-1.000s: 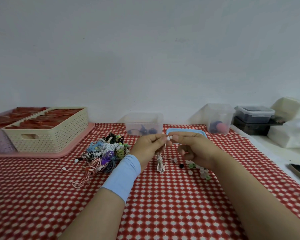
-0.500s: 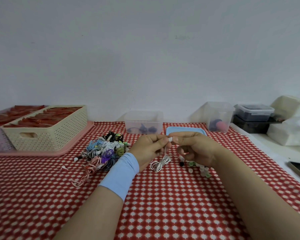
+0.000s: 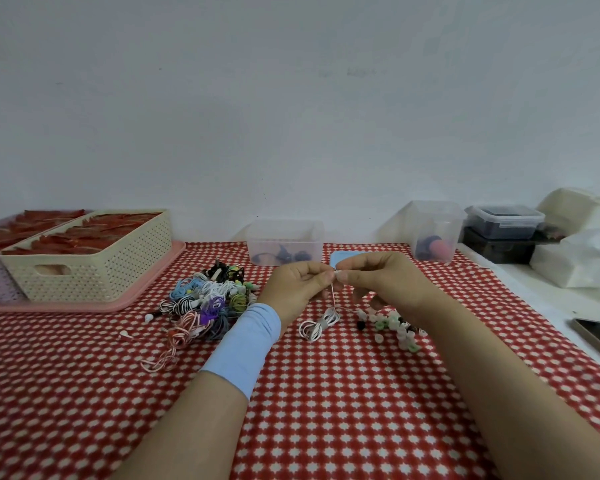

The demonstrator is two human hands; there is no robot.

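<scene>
We hold a thin white wired earphone (image 3: 320, 325) over the red-and-white patterned cloth surface (image 3: 326, 410). Our left hand (image 3: 300, 287) and right hand (image 3: 387, 282) meet fingertip to fingertip, and each grip is pinched on its tiny bud end. The bundled cord hangs down and rests on the surface just below.

We judge it very light and limp. The cord kinks easily and the bud is small and smooth enough to slip, so we would hold the hard bud housing, not the wire.

A cream perforated plastic basket (image 3: 94, 271) holds red packets. A low clear plastic box (image 3: 284, 237) holds dark pieces we cannot identify, and a taller clear plastic tub (image 3: 433, 220) holds something dark and something pink. Small loose ear tips (image 3: 394, 327) lie near the cord.
</scene>
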